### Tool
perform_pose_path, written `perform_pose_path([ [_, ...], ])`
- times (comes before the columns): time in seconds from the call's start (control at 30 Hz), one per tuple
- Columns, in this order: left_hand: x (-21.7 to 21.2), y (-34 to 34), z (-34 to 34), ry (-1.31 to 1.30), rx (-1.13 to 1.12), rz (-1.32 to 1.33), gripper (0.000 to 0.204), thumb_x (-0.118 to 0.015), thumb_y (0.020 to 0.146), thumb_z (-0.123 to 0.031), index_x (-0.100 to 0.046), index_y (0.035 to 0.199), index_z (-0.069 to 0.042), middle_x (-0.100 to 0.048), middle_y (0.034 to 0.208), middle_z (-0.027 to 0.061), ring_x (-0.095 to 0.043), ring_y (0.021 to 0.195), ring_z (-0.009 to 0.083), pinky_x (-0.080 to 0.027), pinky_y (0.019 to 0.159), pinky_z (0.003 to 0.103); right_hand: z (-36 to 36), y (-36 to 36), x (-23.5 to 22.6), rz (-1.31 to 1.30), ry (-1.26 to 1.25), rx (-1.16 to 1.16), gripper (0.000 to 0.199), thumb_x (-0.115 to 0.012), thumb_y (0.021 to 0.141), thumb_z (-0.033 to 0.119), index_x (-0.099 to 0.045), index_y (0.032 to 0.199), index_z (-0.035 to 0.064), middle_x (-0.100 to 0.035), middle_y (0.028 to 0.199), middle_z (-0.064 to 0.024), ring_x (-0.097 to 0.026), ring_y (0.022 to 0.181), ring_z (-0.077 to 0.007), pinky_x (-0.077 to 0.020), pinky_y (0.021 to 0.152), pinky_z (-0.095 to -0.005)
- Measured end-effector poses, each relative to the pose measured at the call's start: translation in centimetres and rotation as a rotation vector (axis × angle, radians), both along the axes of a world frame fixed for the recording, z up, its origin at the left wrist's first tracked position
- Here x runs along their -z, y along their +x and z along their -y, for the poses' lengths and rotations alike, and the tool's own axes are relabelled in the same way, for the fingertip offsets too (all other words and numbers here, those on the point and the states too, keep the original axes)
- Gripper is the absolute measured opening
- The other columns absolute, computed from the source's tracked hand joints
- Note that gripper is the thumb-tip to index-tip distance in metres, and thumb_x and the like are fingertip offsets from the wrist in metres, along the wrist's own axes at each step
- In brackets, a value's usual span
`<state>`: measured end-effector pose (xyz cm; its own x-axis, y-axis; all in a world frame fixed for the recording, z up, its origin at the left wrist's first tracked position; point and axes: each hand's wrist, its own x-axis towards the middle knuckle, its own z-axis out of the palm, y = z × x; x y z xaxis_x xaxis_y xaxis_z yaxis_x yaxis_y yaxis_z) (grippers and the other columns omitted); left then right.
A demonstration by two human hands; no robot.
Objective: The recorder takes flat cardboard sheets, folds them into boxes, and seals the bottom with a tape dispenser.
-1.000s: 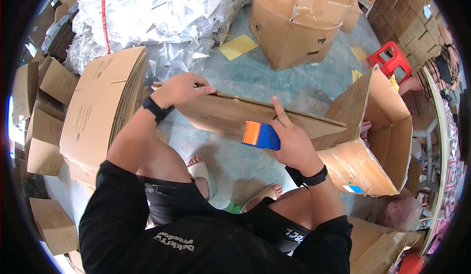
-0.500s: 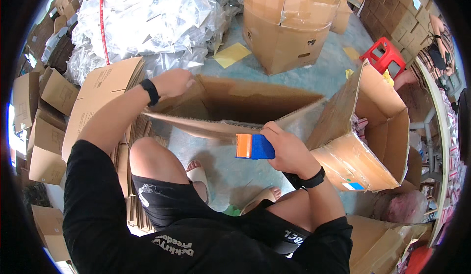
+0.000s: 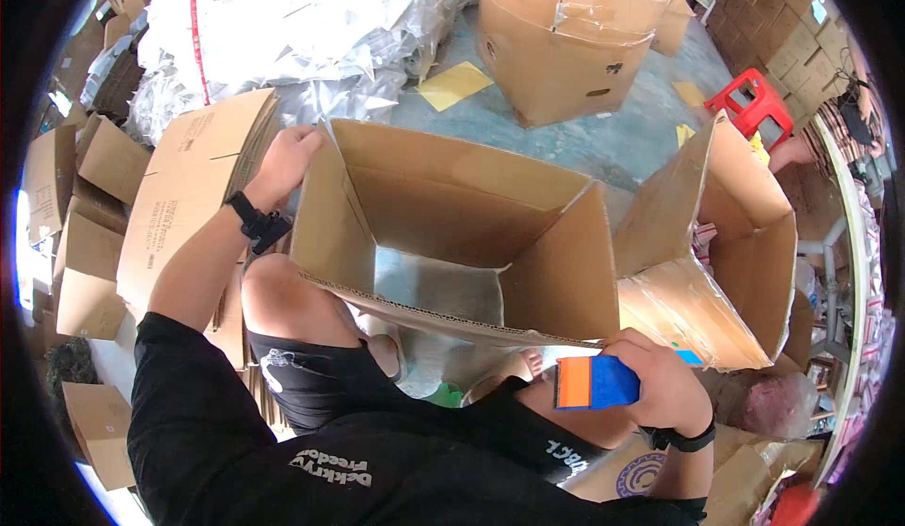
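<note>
A brown cardboard box (image 3: 424,182) stands pulled open in front of my knees, its walls spread into a rectangle. The blue-grey floor shows through its bottom. My left hand (image 3: 290,158) is closed on the far left corner of its rim. Close to the near right corner, my right hand (image 3: 660,375) grips a blue and orange tape dispenser (image 3: 596,382) with a toothed edge facing left. Fingers of that hand touch or nearly touch the box rim; I cannot tell which.
Flattened cartons (image 3: 179,187) are stacked at my left. A worn open box (image 3: 745,253) with small packages stands at right. Farther off are a clear plastic heap (image 3: 283,36), a large carton (image 3: 556,55) and a red stool (image 3: 754,106), with a person beside it.
The box has gone from nearly flat to squared open. My left hand has moved left and slightly nearer with its corner; my right hand, with the tape dispenser, has moved right and toward me.
</note>
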<state>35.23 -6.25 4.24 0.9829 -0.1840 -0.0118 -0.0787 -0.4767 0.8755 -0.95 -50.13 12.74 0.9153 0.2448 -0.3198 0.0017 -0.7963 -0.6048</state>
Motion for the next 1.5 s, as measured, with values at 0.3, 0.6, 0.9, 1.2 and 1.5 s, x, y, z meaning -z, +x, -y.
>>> perform_pose_path([
  [0.3,-0.8,-1.5,7.2,-0.041,0.029,0.164,0.014,-0.064,0.087,-0.012,-0.060,0.096,-0.002,-0.064,0.067,0.0026,-0.051,0.055,0.0069,-0.039,0.051,0.029,-1.2,-0.4,-2.8,-0.040,0.097,-0.167,0.054,-0.085,0.066,0.019,-0.063,0.114,0.0099,-0.067,0.098,-0.0129,-0.064,0.094,-0.0377,-0.0517,0.083,-0.0455],
  [0.6,1.8,0.5,6.7,-0.145,0.049,0.154,0.011,-0.064,0.087,-0.011,-0.056,0.088,-0.004,-0.054,0.068,-0.0021,-0.044,0.060,0.0047,-0.035,0.054,0.027,0.3,1.7,1.2,-0.318,0.433,-0.046,0.062,-0.086,0.073,0.033,-0.061,0.123,0.0072,-0.069,0.099,-0.0141,-0.068,0.092,-0.0273,-0.0508,0.082,-0.0349],
  [0.9,1.5,1.4,4.6,0.039,0.193,0.181,0.019,-0.063,0.088,-0.013,-0.048,0.081,-0.006,-0.046,0.069,-0.0026,-0.042,0.063,0.0074,-0.036,0.056,0.029,4.6,6.1,3.3,-0.493,0.907,0.271,0.068,-0.082,0.067,0.007,-0.057,0.130,-0.0023,-0.067,0.115,-0.0060,-0.062,0.107,-0.0164,-0.0471,0.099,-0.0313],
  [1.2,-1.0,-2.0,6.1,0.373,0.259,0.311,0.031,-0.060,0.097,-0.020,-0.046,0.078,-0.001,-0.041,0.063,0.0127,-0.038,0.059,0.0185,-0.040,0.058,0.037,1.8,9.2,4.6,-0.528,0.930,0.205,0.072,-0.085,0.054,0.007,-0.064,0.122,-0.0024,-0.072,0.110,-0.0072,-0.067,0.100,-0.0180,-0.0504,0.097,-0.0305],
  [1.5,-0.4,-6.4,11.4,0.527,0.781,0.263,0.041,-0.069,0.093,-0.041,-0.058,0.094,-0.002,-0.062,0.083,0.0192,-0.060,0.077,0.0370,-0.047,0.068,0.046,2.0,11.1,10.8,-0.957,1.107,0.067,0.081,-0.078,0.057,0.002,-0.056,0.135,-0.0038,-0.071,0.119,-0.0137,-0.069,0.106,-0.0230,-0.0502,0.100,-0.0334],
])
